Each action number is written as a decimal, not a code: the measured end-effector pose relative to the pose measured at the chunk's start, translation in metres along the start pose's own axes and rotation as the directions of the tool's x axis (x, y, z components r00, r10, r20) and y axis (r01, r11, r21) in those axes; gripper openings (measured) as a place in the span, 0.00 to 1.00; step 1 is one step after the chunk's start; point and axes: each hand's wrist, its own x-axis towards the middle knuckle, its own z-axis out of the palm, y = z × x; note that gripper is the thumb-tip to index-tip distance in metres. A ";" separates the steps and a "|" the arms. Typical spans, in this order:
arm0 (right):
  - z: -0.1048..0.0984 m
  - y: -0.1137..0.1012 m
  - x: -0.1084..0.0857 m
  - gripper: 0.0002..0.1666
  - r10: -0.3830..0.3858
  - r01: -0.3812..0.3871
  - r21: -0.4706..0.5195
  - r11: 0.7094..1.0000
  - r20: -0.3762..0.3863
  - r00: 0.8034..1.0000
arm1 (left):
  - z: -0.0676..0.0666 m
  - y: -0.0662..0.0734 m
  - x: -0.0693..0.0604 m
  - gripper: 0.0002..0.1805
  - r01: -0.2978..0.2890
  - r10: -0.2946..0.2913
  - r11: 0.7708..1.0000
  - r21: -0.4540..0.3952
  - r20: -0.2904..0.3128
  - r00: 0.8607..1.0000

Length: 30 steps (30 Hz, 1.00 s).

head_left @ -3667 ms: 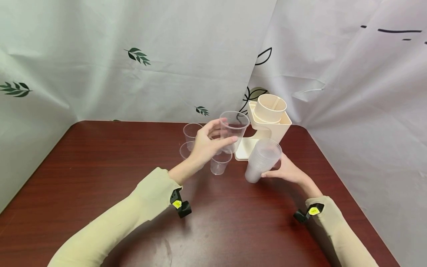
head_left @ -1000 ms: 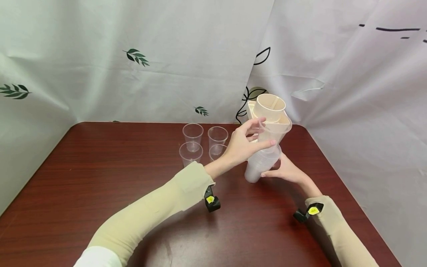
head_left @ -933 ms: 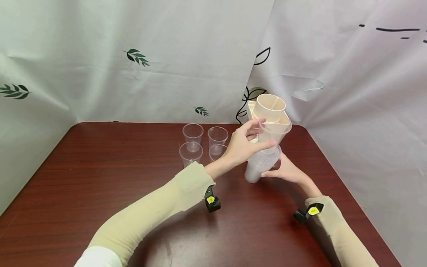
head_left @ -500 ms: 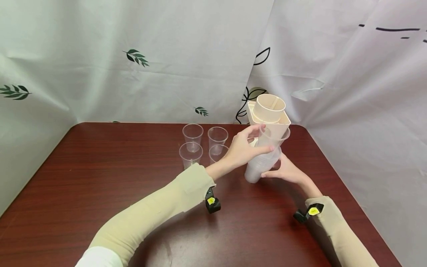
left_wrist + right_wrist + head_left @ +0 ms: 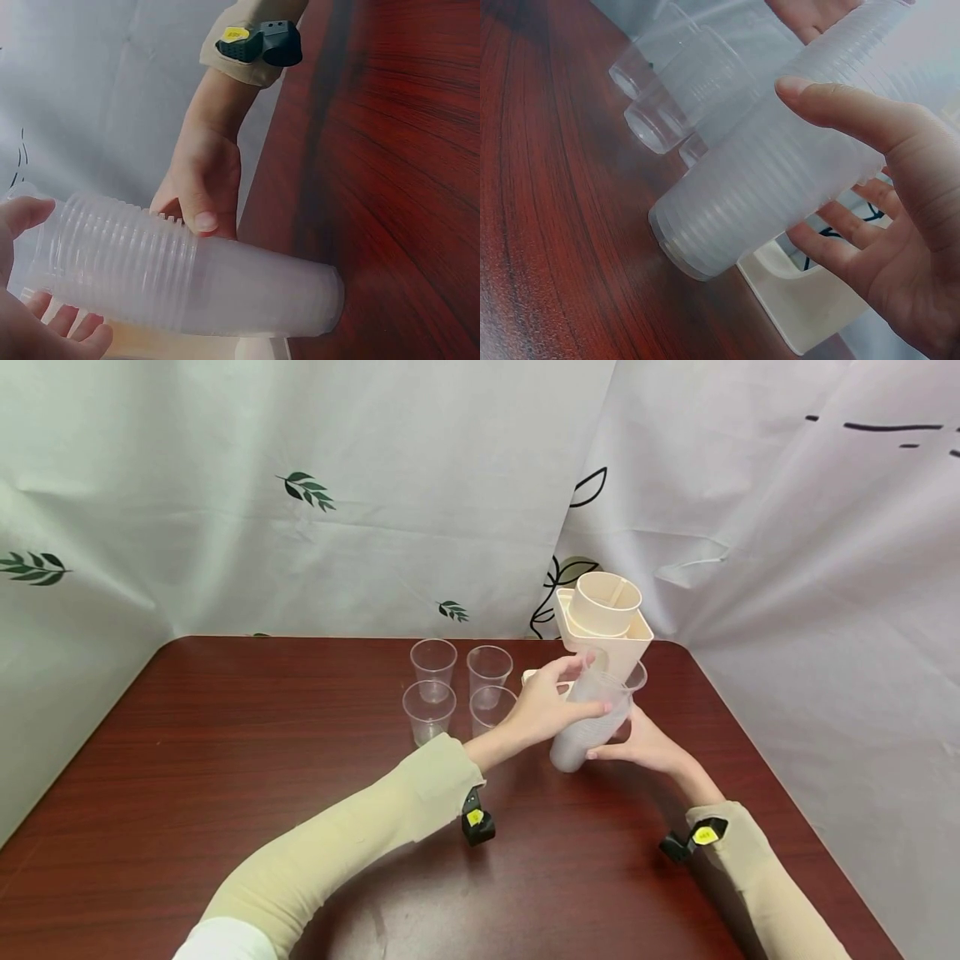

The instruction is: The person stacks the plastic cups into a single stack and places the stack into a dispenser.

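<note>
A tilted stack of clear plastic cups [image 5: 579, 739] stands on the table, its base touching the wood. My right hand [image 5: 645, 743] grips the stack's side from the right; in the right wrist view the thumb of this hand [image 5: 900, 165] lies across the cups [image 5: 742, 180]. My left hand [image 5: 547, 702] holds the topmost cup by its rim [image 5: 637, 677], thumb in front and fingers behind, and that cup sits mostly inside the stack. The left wrist view has the left hand [image 5: 37, 300] around the open end of the stack [image 5: 247, 285].
Several single clear cups stand upright in a group left of the stack, among them a back-left cup [image 5: 433, 668] and a front-left cup [image 5: 430, 710]. A cream-coloured dispenser [image 5: 611, 647] with a round top stands behind the stack, near the hanging cloth [image 5: 360, 560].
My left hand has moved right from over the single cups to the stack, then lowered its cup into the stack's mouth. My right hand has stayed in place.
</note>
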 end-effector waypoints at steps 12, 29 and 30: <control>0.000 0.001 0.001 0.48 0.002 -0.002 -0.025 1.000 0.004 1.000 | 0.003 -0.007 -0.001 0.36 0.002 -0.002 1.000 -0.030 0.022 1.000; -0.001 -0.001 -0.001 0.49 0.023 -0.025 -0.094 0.995 -0.029 0.999 | 0.001 -0.007 -0.003 0.40 -0.020 0.023 0.999 -0.044 0.056 0.998; -0.001 -0.002 -0.001 0.49 0.026 -0.029 -0.094 0.995 -0.032 0.999 | 0.001 -0.007 -0.003 0.40 -0.023 0.026 0.999 -0.044 0.059 0.998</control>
